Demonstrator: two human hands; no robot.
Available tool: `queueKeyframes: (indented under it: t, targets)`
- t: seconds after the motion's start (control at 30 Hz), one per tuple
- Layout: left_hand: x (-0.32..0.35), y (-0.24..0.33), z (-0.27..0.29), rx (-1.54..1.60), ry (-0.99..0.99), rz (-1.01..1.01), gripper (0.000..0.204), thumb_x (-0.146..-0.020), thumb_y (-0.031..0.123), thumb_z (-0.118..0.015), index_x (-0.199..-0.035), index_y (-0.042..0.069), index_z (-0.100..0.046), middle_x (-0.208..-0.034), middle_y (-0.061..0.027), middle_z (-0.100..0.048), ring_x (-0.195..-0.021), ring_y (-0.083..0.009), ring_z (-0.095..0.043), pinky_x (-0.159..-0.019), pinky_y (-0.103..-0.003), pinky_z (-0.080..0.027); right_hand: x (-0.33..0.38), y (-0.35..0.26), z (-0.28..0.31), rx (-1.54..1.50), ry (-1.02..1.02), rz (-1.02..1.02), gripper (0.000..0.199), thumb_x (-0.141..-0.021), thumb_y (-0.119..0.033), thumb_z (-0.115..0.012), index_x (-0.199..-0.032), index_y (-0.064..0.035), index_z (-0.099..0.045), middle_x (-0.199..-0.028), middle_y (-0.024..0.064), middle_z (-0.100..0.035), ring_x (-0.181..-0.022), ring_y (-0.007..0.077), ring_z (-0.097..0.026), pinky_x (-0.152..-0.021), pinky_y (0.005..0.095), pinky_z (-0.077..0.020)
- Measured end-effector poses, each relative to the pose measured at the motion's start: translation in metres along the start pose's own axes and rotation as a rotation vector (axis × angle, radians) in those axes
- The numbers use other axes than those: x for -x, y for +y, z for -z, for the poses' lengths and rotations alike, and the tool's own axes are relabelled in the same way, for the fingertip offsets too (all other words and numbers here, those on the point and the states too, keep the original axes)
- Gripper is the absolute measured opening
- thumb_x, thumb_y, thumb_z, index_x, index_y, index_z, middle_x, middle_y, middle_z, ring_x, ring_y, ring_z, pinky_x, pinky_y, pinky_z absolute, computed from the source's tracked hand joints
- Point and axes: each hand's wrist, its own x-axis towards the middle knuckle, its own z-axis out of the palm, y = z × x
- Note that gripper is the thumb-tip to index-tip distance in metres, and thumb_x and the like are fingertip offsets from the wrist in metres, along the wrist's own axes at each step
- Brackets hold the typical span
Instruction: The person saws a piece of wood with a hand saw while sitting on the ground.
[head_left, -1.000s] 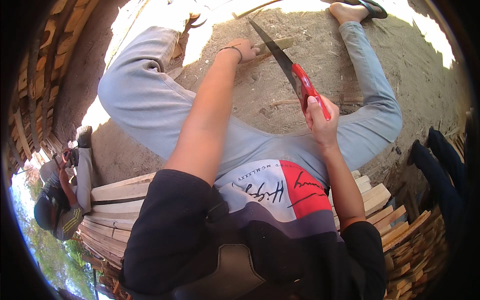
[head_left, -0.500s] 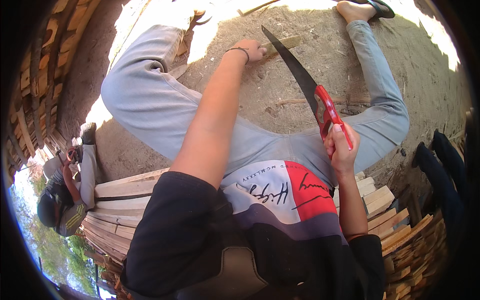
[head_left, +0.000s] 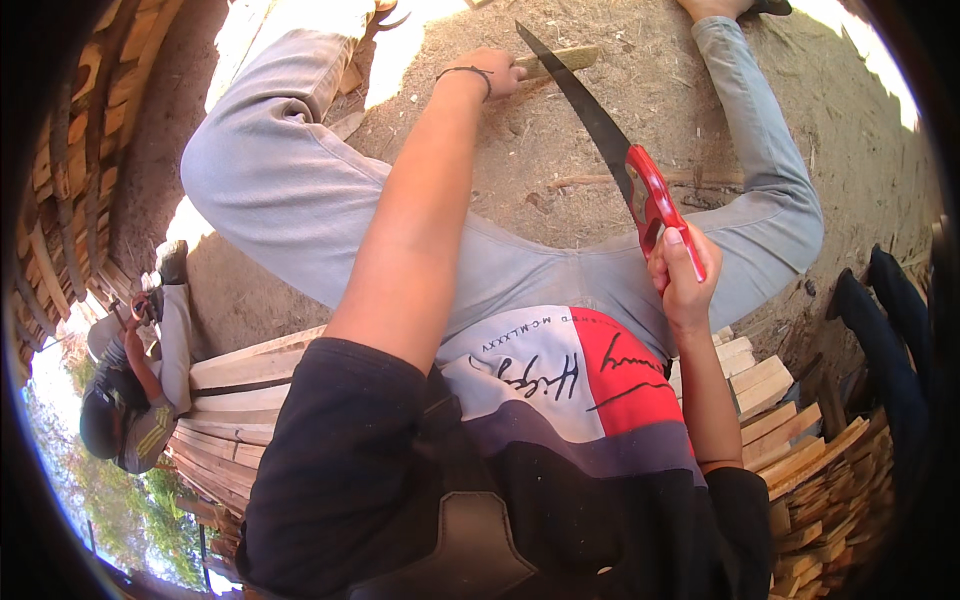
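My right hand [head_left: 684,268] is closed round the red handle of a hand saw [head_left: 590,108]. Its dark, slightly curved blade points forward and left, away from me. Part of the blade passes in front of a short piece of wood [head_left: 568,62] near the ground; I cannot tell whether they touch. Stretched far forward, my left hand [head_left: 490,72] grips the left end of that wood, its fingers partly hidden. A dark cord circles the left wrist.
Sandy ground [head_left: 500,190] lies between my spread legs, with a thin stick [head_left: 660,180] on it. Sawn planks [head_left: 250,375] are stacked under and behind me, more boards [head_left: 790,430] at the right. Another person [head_left: 140,370] sits at left; dark trouser legs [head_left: 880,320] show at right.
The saw, both hands and the piece of wood appear slightly higher in the picture, as does the ground. My grip on the saw and on the wood looks the same.
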Motion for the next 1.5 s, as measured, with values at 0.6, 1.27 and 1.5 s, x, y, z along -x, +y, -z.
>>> queueKeyframes:
  t: [0.6,1.27,1.5]
  targets:
    - [0.001,0.011,0.005,-0.135,0.138,-0.058,0.037,-0.099,0.04,-0.048,-0.113,0.01,-0.064,-0.101,-0.0146,-0.07,-0.097,-0.0318,-0.067,-0.086,-0.045,-0.052,-0.048,0.01,-0.042,0.259,0.051,0.201,0.032,-0.096,-0.023,-0.058,-0.071,-0.0031,-0.053,-0.057,-0.0032,-0.043,-0.056,0.006,-0.037,-0.049,0.028,-0.0299]
    - [-0.047,0.014,-0.004,-0.002,0.074,0.033,0.037,-0.097,0.034,-0.052,-0.117,0.005,-0.062,-0.111,-0.016,-0.066,-0.101,-0.0282,-0.066,-0.086,-0.043,-0.052,0.045,-0.025,-0.021,-0.105,0.215,0.266,0.025,-0.092,-0.024,-0.058,-0.08,-0.0024,-0.052,-0.057,0.0006,-0.048,-0.047,0.0062,-0.041,-0.045,0.0227,-0.0298]
    - [-0.042,-0.014,0.004,0.199,-0.278,0.094,0.03,-0.098,0.029,-0.047,-0.112,0.006,-0.061,-0.102,-0.0106,-0.067,-0.088,-0.0216,-0.066,-0.077,-0.04,-0.053,0.035,-0.005,-0.025,0.283,0.066,0.365,0.03,-0.092,-0.024,-0.06,-0.073,-0.0008,-0.053,-0.057,0.0025,-0.05,-0.05,0.0094,-0.044,-0.047,0.0264,-0.0333]
